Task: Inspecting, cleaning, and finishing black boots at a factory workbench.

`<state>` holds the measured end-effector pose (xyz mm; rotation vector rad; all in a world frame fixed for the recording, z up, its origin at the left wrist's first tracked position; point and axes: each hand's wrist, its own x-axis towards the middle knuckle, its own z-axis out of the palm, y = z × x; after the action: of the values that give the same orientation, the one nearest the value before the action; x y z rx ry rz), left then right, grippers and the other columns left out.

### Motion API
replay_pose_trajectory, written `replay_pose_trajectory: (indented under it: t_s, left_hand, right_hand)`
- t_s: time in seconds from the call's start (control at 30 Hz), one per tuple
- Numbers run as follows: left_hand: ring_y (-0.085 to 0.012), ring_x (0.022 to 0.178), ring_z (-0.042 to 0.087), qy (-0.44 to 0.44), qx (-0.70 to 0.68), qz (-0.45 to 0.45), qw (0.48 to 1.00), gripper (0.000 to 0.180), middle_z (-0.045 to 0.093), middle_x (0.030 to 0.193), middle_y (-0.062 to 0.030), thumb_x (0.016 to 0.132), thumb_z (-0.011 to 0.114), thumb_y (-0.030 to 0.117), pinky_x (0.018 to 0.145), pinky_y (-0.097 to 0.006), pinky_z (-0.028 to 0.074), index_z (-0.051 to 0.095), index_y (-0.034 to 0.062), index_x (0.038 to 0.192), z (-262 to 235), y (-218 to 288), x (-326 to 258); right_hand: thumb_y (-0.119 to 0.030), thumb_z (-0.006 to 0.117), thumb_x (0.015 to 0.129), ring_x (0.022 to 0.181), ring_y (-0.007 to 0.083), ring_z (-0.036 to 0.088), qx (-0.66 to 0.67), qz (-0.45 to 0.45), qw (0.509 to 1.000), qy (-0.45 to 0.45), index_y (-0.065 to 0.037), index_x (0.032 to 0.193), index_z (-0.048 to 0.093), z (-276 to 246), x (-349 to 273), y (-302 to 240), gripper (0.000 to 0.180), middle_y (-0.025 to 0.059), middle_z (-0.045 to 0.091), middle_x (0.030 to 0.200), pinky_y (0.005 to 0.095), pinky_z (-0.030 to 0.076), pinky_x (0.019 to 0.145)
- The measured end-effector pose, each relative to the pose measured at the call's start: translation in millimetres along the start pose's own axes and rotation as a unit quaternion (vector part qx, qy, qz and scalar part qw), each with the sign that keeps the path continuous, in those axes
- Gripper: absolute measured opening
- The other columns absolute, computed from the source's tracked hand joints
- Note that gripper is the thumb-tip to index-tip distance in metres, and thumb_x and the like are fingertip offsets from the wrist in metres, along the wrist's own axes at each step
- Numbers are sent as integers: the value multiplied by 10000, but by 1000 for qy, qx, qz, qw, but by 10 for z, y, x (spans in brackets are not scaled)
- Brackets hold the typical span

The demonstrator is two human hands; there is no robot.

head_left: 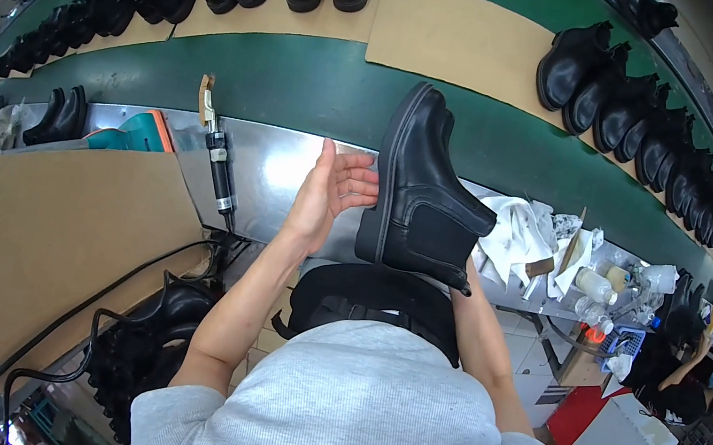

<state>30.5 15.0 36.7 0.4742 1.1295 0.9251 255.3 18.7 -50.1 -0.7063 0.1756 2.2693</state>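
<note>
Holding a glossy black ankle boot (423,198) sole-outward above the steel bench (279,173), the right hand stays hidden behind it, its grip impossible to judge; the left hand (335,192), fingers spread flat, touches the boot's sole edge.

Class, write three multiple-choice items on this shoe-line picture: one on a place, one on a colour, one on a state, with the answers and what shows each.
1. Where does the handheld power tool lie?
A. on the metal bench
B. on the green belt
C. in the left hand

2. What colour is the held boot?
A. brown
B. black
C. white

3. How is the left hand?
A. fist clenched
B. gripping the cable
C. open, fingers against the boot's sole

Answers: 1 A, it rests on the shiny bench; 2 B, upper and sole are black; 3 C, the palm shows, fingers spread.
</note>
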Motion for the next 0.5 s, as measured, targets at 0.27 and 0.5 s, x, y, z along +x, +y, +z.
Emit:
replay_pose_trajectory:
  t_s: [0.27, 0.5]
  left_hand:
    - [-284, 1143, 510, -151, -265, -145, 941, 787, 502, 1275, -148, 871, 274, 680, 999, -406, 395, 418, 52, 1325, -268, -673, 491]
    - [-265, 1127, 522, -139, -306, -110, 935, 758, 513, 1252, -142, 884, 281, 657, 989, -397, 408, 424, 48, 1311, 158, -710, 496]
  right_hand:
    - [-390, 335, 991, 763, 85, 514, -454, -328, 813, 157, 7, 1175, 510, 348, -206, -5, 472, 10, 550, 804, 239, 416, 744]
    - [-396, 306, 996, 832, 117, 527, -513, -369, 757, 167, 58, 1159, 502, 553, -260, -129, 521, 61, 592, 914, 255, 417, 803]
